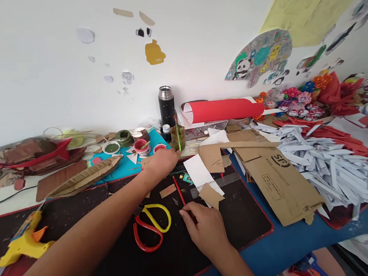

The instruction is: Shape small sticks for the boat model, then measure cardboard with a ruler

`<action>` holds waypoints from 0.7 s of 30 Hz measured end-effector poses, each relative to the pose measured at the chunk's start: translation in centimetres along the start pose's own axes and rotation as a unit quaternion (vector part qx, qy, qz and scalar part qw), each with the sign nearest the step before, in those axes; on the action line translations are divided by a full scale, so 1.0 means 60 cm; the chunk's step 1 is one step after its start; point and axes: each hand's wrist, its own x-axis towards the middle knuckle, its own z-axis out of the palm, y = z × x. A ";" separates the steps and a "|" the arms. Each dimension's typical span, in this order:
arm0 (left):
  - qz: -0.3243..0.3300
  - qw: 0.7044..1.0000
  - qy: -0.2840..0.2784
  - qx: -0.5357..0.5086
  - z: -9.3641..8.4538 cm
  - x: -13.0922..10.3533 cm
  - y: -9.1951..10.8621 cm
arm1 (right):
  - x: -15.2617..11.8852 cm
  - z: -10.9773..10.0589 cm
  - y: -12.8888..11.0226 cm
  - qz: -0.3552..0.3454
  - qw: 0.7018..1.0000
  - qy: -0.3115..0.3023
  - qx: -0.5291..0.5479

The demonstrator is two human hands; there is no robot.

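Note:
My left hand reaches across the mat to the paint pots, its fingers closed at the lower end of an upright green paintbrush. Right behind the brush stands a jar of murky liquid. Part of the fingers is hidden by the back of the hand. Nearer to me, my right hand pinches the near end of a red pencil on the dark mat. Between my arms lie scissors with red and yellow handles. White paper, a clear ruler and a cardboard scrap lie beyond the right hand.
A yellow glue gun lies at left, a cardboard boat shape behind it. Open paint pots and a black flask stand at the back. Flattened cardboard, a red roll and folded paper pieces fill the right.

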 end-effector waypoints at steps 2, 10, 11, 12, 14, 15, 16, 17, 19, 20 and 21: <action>0.008 1.000 -0.007 0.005 -0.002 0.002 -0.001 | 0.000 0.001 0.001 -0.001 1.000 0.004 0.006; 0.005 1.000 0.011 0.009 0.009 0.000 0.000 | 0.000 0.002 0.001 0.000 1.000 0.006 0.011; 0.004 1.000 0.016 0.007 0.012 -0.001 0.000 | 0.001 0.002 0.001 0.002 1.000 0.005 0.011; 0.001 1.000 0.023 0.004 0.015 -0.004 -0.001 | 0.001 0.002 0.000 0.003 1.000 0.004 0.010; -0.006 0.999 0.035 -0.002 0.018 -0.012 0.000 | 0.002 0.001 0.000 0.003 1.000 0.003 0.007; -0.011 0.999 0.042 -0.005 0.018 -0.018 0.001 | 0.002 0.001 0.000 0.001 1.000 0.003 0.005; -0.016 0.999 0.049 -0.008 0.017 -0.025 0.004 | 0.003 0.001 0.000 -0.001 1.000 0.003 0.004; -0.021 0.998 0.057 -0.012 0.015 -0.035 0.007 | 0.003 0.001 0.000 -0.002 1.000 0.004 0.003; -0.025 0.997 0.073 -0.024 0.010 -0.059 0.014 | 0.003 0.000 0.000 -0.004 1.000 0.009 0.002; -0.025 0.996 0.081 -0.030 0.008 -0.074 0.017 | 0.003 -0.001 0.000 -0.005 1.000 0.012 0.004; -0.025 0.995 0.091 -0.042 0.006 -0.090 0.019 | 0.002 -0.001 0.000 -0.005 1.000 0.014 0.008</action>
